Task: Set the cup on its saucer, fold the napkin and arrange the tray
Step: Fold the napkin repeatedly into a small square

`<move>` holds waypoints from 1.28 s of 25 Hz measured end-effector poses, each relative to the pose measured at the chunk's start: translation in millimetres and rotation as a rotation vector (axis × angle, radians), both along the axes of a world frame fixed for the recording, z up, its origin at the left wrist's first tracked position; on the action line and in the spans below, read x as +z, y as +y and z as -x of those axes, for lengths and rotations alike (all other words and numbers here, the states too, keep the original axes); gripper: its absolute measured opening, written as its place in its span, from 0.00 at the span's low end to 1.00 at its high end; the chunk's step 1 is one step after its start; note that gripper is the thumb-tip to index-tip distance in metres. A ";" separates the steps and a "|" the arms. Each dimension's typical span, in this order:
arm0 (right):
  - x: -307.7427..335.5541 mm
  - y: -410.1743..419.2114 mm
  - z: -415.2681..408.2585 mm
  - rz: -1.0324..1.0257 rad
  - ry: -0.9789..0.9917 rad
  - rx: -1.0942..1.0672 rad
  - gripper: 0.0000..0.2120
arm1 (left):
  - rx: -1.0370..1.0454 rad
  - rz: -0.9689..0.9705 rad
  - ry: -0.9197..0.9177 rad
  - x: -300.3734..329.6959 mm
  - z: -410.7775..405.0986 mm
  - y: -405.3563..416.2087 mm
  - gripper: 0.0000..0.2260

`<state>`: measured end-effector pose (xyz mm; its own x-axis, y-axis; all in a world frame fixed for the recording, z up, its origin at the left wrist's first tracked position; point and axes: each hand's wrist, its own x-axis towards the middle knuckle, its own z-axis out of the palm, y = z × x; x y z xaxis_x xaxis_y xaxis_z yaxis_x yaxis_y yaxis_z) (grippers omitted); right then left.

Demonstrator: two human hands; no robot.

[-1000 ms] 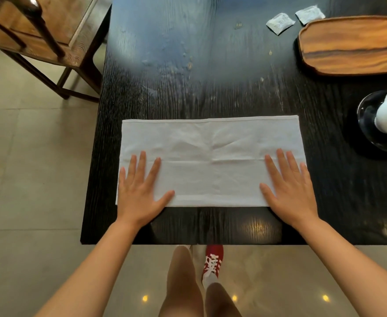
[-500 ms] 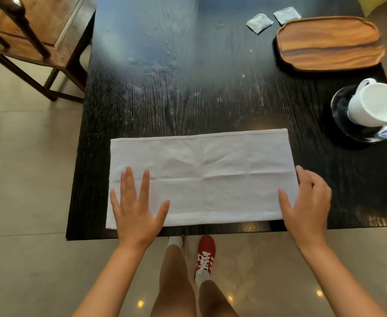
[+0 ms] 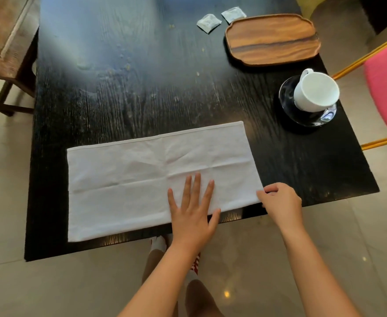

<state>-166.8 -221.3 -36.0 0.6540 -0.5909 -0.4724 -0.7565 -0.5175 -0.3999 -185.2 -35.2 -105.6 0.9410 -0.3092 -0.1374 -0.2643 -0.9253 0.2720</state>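
Counter (image 3: 142, 88), black and dusty, carries everything. Napkin (image 3: 130, 184) lies long and flat along the near edge, folded into a strip. Tray (image 3: 271, 38) sits bare at the far right, two sachets (image 3: 208, 22) just left of it. Cup (image 3: 315, 92) stands on its glass saucer (image 3: 288, 104), right of the napkin. Left hand (image 3: 191, 216) presses flat, fingers spread, on the napkin's right half. Right hand (image 3: 281, 202) pinches the napkin's near right corner.
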 end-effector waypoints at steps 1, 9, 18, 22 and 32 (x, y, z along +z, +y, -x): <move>-1.4 -2.0 -0.1 -0.036 -0.005 -0.008 0.13 | 0.000 0.006 0.005 0.3 0.3 0.5 0.29; 28.2 19.6 1.7 -0.397 -0.340 -0.153 0.05 | 0.162 0.383 0.159 31.3 -11.1 2.7 0.27; 63.1 114.9 -22.0 -0.431 -0.409 0.169 0.05 | 0.547 0.841 0.547 114.0 -147.2 22.2 0.10; 63.2 158.0 -32.9 -0.441 -0.387 0.246 0.05 | 0.566 0.855 0.440 115.1 -162.4 74.6 0.07; 55.9 262.2 -25.8 -0.470 -0.336 0.586 0.06 | 0.724 0.915 0.435 103.5 -123.8 210.7 0.13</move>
